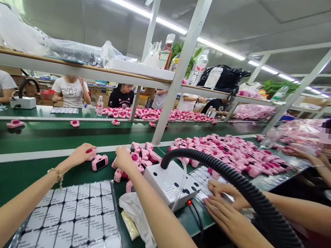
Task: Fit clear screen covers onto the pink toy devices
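My left hand (81, 157) is closed around a small pink toy camera (91, 154), only partly visible past the fingers. Just right of it, another pink toy camera (99, 163) with a dark screen rests on the green belt. My right hand (125, 160) reaches to the left edge of a small heap of pink toy cameras (144, 156); its fingers curl down over one, which they mostly hide. Below my forearms lies a sheet of silvery square labels (76, 221) in clear film.
A white box (170, 183) with a thick black hose (226, 167) stands right of my right forearm. A co-worker's hands (228, 204) work over another label sheet (202, 181). Behind them spreads a large pile of pink cameras (228, 152). A white post (180, 69) rises ahead.
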Available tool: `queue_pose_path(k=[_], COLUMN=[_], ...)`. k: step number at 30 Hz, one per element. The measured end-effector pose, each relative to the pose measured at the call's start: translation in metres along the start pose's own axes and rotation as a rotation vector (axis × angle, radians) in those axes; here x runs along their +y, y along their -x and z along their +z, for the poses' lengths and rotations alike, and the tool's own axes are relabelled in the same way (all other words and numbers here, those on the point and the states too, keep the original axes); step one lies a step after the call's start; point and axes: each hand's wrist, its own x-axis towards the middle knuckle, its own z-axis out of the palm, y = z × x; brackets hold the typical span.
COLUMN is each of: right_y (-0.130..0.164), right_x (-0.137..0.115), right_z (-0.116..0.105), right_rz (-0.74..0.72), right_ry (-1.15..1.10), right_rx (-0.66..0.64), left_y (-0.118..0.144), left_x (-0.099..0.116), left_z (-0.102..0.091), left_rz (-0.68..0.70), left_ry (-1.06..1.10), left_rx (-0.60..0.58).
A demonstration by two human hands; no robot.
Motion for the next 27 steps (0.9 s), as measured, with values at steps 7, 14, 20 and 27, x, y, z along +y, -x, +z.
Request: queue_pose_path(k=[7, 14, 20, 27], right_y=[0.036, 0.136, 0.205, 0.193], right_x=[0.01, 0.031, 0.04, 0.044], right_z=[-0.021, -0.035, -0.031, -0.019], right_rz=[-0.203, -0.463, -0.447, -0.323], right_ry=[-0.317, -0.979, -1.066, -0.772], right_rx=[0.235, 0.371, 0.448, 0.516], left_y=[-0.006, 0.002, -0.004, -0.006], left_x=[-0.006, -0.013, 0.008, 0.019], left_z=[0.037, 0.034, 0.047, 0.049], left_rz=[-0.211, -0.16, 0.013, -0.022], left_ry=[0.143, 0.257, 0.333, 0.385], left_rx=[0.104, 0.083, -0.039, -0.05])
